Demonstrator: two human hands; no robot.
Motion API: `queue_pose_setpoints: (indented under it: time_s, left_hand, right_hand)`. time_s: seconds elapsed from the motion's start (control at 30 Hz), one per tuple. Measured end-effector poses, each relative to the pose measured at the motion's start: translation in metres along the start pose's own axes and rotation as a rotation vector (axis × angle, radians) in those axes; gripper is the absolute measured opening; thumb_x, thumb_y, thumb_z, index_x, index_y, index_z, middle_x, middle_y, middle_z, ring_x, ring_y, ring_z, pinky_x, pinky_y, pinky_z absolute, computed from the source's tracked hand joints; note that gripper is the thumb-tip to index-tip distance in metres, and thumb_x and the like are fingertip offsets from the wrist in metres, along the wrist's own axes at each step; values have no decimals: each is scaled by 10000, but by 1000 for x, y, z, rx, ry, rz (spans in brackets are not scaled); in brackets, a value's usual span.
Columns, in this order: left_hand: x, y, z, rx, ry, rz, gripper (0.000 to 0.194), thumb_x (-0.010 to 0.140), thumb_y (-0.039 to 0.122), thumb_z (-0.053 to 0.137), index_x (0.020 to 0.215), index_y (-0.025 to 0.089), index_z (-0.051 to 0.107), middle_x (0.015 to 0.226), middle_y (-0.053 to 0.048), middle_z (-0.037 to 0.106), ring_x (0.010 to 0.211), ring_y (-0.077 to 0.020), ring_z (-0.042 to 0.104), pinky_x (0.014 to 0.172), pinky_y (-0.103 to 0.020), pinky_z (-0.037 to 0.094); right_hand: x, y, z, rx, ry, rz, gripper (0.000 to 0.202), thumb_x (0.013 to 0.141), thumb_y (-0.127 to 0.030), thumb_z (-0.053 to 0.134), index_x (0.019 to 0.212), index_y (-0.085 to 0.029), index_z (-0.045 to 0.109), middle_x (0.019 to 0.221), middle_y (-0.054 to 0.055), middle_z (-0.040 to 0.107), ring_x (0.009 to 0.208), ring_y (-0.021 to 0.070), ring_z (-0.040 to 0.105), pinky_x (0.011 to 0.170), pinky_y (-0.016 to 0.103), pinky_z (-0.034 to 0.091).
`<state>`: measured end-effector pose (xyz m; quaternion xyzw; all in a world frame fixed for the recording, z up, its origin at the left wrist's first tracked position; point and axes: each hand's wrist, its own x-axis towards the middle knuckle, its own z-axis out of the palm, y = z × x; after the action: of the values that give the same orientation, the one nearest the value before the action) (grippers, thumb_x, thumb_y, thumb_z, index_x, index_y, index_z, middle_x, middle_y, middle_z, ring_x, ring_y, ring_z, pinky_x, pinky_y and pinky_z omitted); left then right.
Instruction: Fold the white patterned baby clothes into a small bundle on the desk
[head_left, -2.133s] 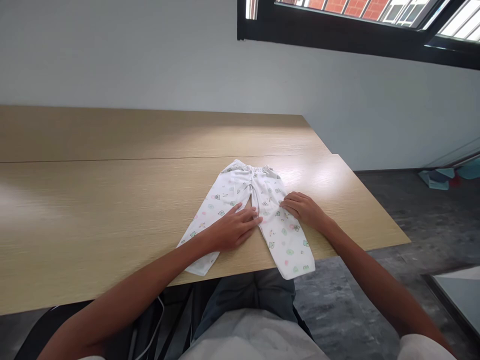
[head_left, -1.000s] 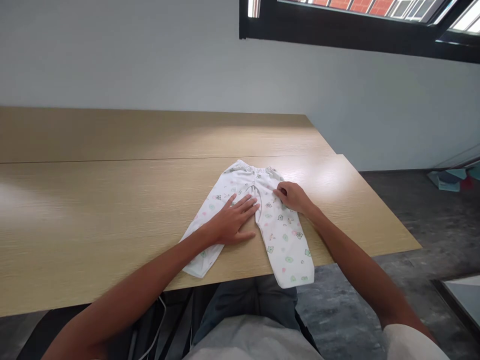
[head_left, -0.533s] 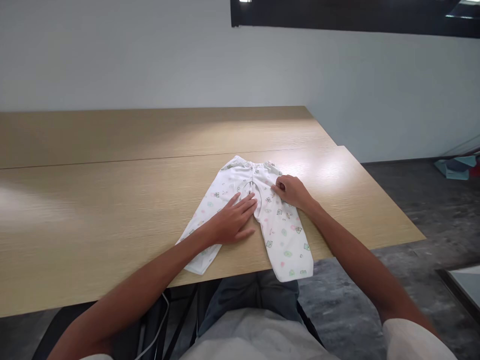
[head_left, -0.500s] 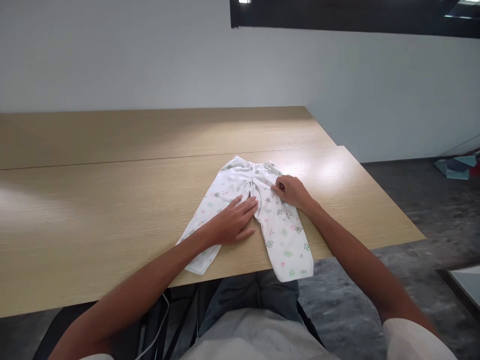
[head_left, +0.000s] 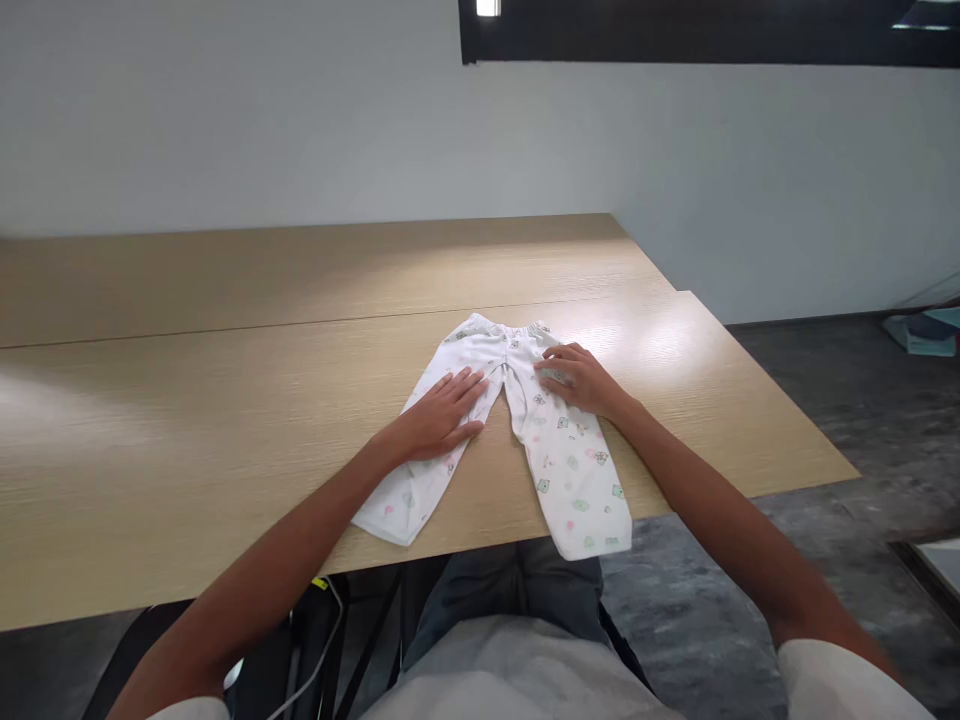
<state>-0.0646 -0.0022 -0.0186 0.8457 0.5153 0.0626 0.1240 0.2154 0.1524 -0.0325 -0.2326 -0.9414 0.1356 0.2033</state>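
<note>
A small pair of white baby pants point(head_left: 574, 470) with a green, pink and grey animal print lies spread on the wooden table. Its gathered waistband points away from me, and the end of the right leg hangs slightly past the near table edge. My left hand point(head_left: 442, 415) rests flat on the left leg near the crotch, fingers stretched out. On the upper part of the right leg lies my right hand point(head_left: 574, 378), its fingers apart and lightly bent, touching the cloth. Part of each leg is hidden under the hands.
The light wooden table point(head_left: 225, 420) has a seam running across it and a right edge above a dark grey floor point(head_left: 810, 400). A pale wall point(head_left: 300, 110) stands behind. A black chair point(head_left: 300, 640) with a cable is under the near edge, at left.
My left hand has slid left from the crotch gap onto the left leg. My right hand's fingers have opened out from a curled pinch. The pants have hardly moved.
</note>
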Motion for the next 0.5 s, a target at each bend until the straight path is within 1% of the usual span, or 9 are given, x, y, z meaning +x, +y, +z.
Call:
queue_pose_setpoints:
  time_s: [0.03, 0.1, 0.2, 0.33, 0.43, 0.5]
  left_hand:
    - [-2, -6, 0, 10, -21, -16, 673, 1023, 548, 219, 1581, 179, 148, 1655, -94, 133, 1539, -269, 76, 1257, -475, 128]
    - [-3, -12, 2, 37, -45, -28, 681, 1020, 567, 176, 1587, 194, 126, 1661, -64, 100, 1543, -253, 45, 1263, -461, 86]
    - [-3, -8, 4, 67, -54, -41, 697, 1011, 595, 160, 1588, 204, 140, 1662, -60, 77, 1543, -261, 21, 1259, -473, 75]
    - [-4, -2, 3, 80, -50, -48, 717, 992, 638, 195, 1580, 228, 181, 1658, -83, 97, 1539, -301, 41, 1241, -529, 111]
    - [-5, 6, -2, 90, -23, -57, 735, 990, 633, 241, 1544, 151, 277, 1641, -145, 158, 1532, -324, 88, 1233, -529, 168]
    - [-2, 18, -6, 99, 13, -33, 726, 994, 606, 286, 1493, 83, 349, 1623, -193, 195, 1527, -330, 117, 1234, -506, 197]
  right_hand:
    - [0, 3, 0, 4, 2, -14, 254, 978, -356, 570, 1182, -267, 692, 1220, 81, 616, 1122, 275, 546, 955, 456, 459]
    - [1, 6, -1, -9, -3, -34, 273, 993, -391, 542, 1189, -270, 687, 1234, 77, 615, 1131, 276, 546, 959, 459, 459]
    - [2, 6, -4, -62, -29, -47, 302, 1010, -429, 506, 1211, -276, 672, 1243, 77, 610, 1132, 275, 546, 958, 461, 454]
    - [4, 5, -8, -102, -57, -70, 338, 1041, -427, 439, 1231, -261, 663, 1246, 87, 606, 1127, 266, 543, 956, 451, 450]
    - [6, 9, -9, -104, -73, -98, 355, 1039, -445, 440, 1245, -259, 662, 1249, 92, 605, 1126, 266, 542, 961, 449, 450]
    - [7, 13, -9, -104, -78, -117, 372, 1026, -477, 466, 1250, -255, 664, 1248, 97, 606, 1122, 271, 544, 954, 447, 453]
